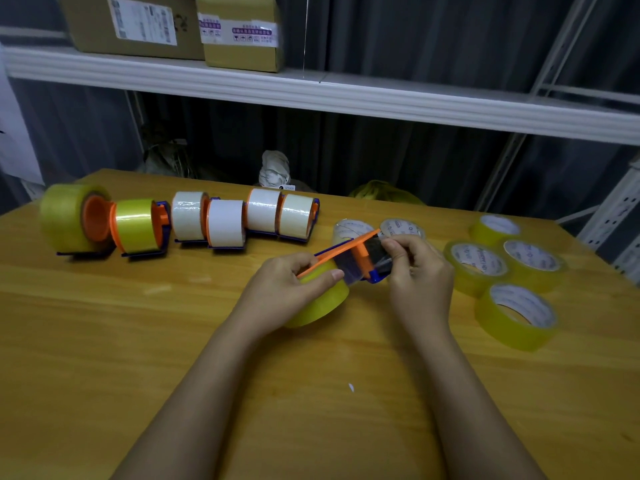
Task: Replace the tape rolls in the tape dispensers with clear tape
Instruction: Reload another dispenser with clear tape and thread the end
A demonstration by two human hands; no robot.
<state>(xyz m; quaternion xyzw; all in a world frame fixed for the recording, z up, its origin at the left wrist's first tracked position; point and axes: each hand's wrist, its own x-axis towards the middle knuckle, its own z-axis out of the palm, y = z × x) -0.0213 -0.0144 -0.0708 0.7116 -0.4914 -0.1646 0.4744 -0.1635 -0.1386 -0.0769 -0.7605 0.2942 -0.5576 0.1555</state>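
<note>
The dispenser (360, 258) in hand sits just above the middle of the worktop (104, 323), its orange side plate tilted up toward one o'clock. The left hand (294, 282) is closed around the clear roll (318, 299) already mounted in it, thumb lying across the roll's face. The right hand (415, 268) is pinched narrow on the free end of tape at the blue cutter end.

The step in hand looks like threading the tape — drawing the loose end out over the roller and onto the blade. To do it well, the left hand should keep the roll from spinning freely while the right pulls the strip flat and square to the cutter, sticky side kept off the fingers, so it lands without a crease or a skew.

Spare clear rolls (512, 313) lie grouped at three o'clock, with two more just behind the hands at one o'clock. At ten o'clock stands a row of other dispensers (225, 220): several carry white rolls, and the two leftmost show yellowish clear tape.

Hard to make out: the tape end itself is transparent and mostly covered by the right fingers, so whether it has reached the blade I cannot tell. The blade's teeth are hidden, and the roll's hub is behind the left hand — whether it is fully seated is not visible.
</note>
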